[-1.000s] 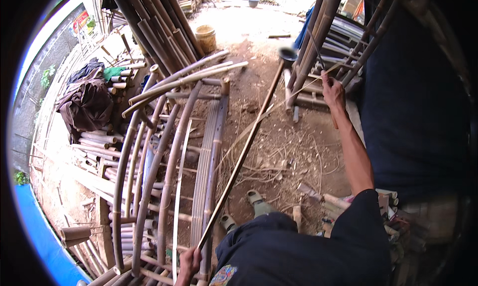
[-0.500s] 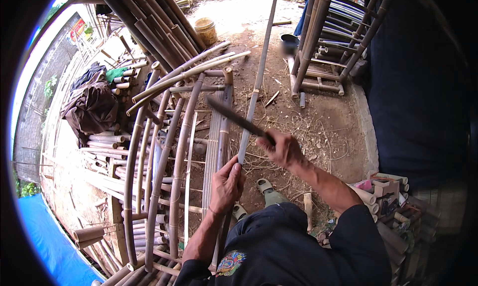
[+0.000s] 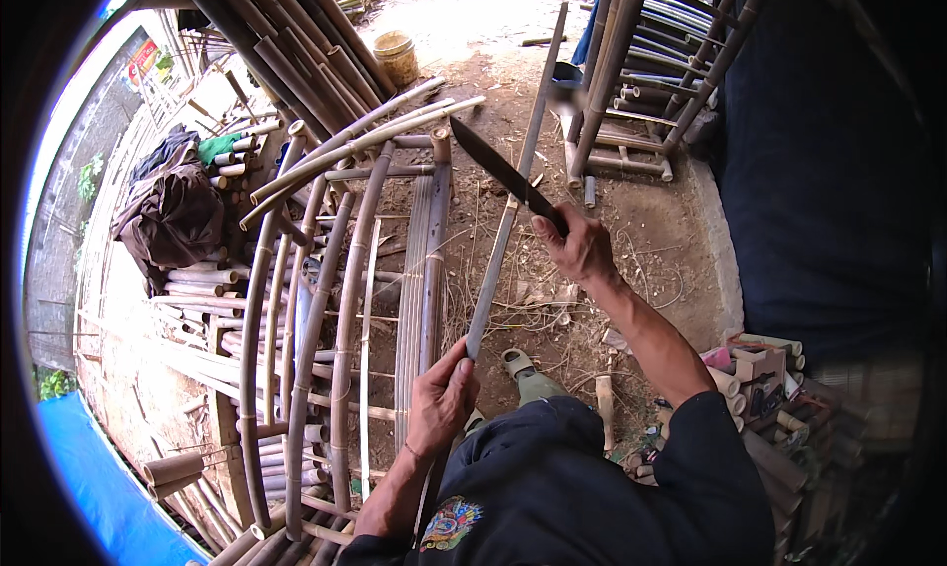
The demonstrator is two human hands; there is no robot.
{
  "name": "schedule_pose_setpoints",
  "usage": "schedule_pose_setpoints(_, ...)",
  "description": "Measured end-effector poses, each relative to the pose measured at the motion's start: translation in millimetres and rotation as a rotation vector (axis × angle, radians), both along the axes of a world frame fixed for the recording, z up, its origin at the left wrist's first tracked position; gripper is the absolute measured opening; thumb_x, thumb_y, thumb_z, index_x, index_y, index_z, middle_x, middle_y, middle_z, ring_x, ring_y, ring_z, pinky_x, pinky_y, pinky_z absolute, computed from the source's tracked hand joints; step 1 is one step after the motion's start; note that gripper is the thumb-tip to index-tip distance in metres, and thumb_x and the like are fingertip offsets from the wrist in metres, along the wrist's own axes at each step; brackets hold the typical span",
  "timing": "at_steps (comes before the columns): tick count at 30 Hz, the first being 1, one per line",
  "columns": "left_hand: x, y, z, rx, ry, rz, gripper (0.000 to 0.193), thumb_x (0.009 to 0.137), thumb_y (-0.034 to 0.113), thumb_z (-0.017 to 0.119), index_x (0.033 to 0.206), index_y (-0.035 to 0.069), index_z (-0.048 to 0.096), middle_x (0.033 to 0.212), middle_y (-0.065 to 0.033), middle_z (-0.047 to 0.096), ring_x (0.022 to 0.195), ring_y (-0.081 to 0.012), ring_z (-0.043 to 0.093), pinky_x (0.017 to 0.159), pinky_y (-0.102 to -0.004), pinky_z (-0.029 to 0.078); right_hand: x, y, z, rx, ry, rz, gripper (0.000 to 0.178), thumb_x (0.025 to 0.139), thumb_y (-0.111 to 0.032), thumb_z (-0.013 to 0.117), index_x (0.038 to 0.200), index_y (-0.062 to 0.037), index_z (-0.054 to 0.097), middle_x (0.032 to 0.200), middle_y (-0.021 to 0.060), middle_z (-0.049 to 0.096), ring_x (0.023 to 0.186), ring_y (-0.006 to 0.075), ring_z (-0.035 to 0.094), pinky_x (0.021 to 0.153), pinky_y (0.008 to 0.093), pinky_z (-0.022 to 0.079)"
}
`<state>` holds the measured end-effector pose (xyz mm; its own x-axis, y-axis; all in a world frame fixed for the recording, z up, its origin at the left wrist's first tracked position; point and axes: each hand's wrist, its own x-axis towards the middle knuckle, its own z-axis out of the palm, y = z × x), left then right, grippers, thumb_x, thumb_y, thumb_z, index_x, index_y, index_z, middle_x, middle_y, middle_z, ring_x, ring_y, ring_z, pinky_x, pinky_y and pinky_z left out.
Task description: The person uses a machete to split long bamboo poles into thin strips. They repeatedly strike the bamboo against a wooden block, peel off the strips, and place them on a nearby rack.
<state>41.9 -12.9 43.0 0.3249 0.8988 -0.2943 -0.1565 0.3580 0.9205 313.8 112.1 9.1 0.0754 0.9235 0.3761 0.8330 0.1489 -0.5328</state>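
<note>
From my end of the feed, the relation that matters is a crossing: the knife (image 3: 505,176) slants over the long bamboo strip (image 3: 493,270) ahead of the body, and I cannot tell whether the blade touches the strip or hangs just above it. My left hand (image 3: 441,398) is closed around the strip, thumb and fingers wrapped on it, near the lower part of what I can see. From that grip the strip runs ahead and a little to the right, its long axis reaching far up the view, while a shorter dark length seems to pass back beside the left forearm. My right hand (image 3: 580,246) is shut firmly on the knife's handle, to the right of the strip, with the blade pointing ahead and to the left. Of the two, the right hand is nearer the crossing; the left sits nearer the body, below it. So the strip lies within the left grip and just left of the right one. Left of the strip stands a bamboo frame (image 3: 435,270), and scraps litter the dirt floor (image 3: 641,231) beneath.
</note>
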Motion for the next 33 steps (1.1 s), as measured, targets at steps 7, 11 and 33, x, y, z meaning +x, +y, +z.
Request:
schedule_pose_setpoints(7,-14.8,-15.0,-3.7,-0.011,0.077,-0.04,0.041,0.101,0.019,0.051,0.137,0.0,0.049,0.066,0.0057,0.045,0.055,-0.0028,0.04,0.048,-0.0193,0.03,37.1,16.5,-12.2,-0.025,0.034,0.018,0.068,0.09,-0.073,0.034,0.079,-0.0095,0.056,0.051,-0.001,0.046,0.037,0.0106,0.046,0.028,0.0321,0.037)
schedule_pose_setpoints(11,-51.0,-62.2,-15.5,-0.088,0.066,-0.063,0.04,0.1,0.017,0.051,0.135,-0.003,0.049,0.07,0.0046,0.048,0.057,-0.003,0.041,0.049,-0.019,0.032,94.5,45.7,30.7,-0.064,-0.077,-0.213,0.075,0.085,-0.08,0.033,0.099,-0.0134,0.065,0.068,0.0153,0.065,0.064,0.037,0.067,0.055,0.0455,0.05)
schedule_pose_setpoints(33,-18.4,34.5,-10.0,-0.33,-0.4,-0.031,0.051,0.101,0.04,0.045,0.141,0.008,0.04,0.056,0.0034,0.034,0.041,-0.0078,0.031,0.038,-0.0219,0.026,-39.8,-23.9,5.6,0.194,-0.192,0.324,0.057,0.093,-0.061,0.046,0.076,-0.0088,0.057,0.058,0.004,0.058,0.045,0.0162,0.056,0.038,0.0307,0.048)
